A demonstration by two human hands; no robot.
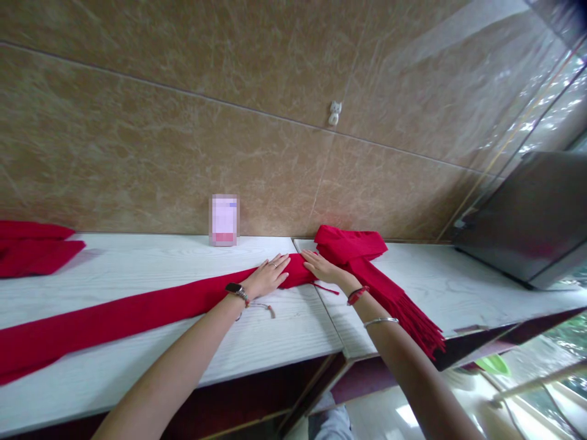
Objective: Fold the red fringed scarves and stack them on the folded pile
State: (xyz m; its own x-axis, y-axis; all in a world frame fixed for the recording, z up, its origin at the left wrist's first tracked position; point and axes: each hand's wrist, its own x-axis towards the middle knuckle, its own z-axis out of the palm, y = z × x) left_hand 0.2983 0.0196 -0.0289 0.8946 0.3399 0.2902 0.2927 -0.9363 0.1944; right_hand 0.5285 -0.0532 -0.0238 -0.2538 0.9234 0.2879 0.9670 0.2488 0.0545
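Note:
A long red scarf (151, 311) lies stretched in a narrow strip along the white tabletop, running from the left edge of the view to the middle. On its right end my left hand (268, 275) rests flat, fingers extended and pointing right. Just to the right, my right hand (323, 269) has its fingertips on the same end, fingers stretched out to the left. Some loose strands show below that end. Beside my right hand is another red scarf (351, 244), bunched at the back, its fringed end trailing toward the front edge.
More folded red cloth (36, 250) sits at the far left. A blurred-out upright card or phone (224, 220) leans by the wall. A dark grey boxy appliance (532, 214) stands at the right. Open shelves lie under the tabletop (137, 256), with a green basin (495, 365) lower right.

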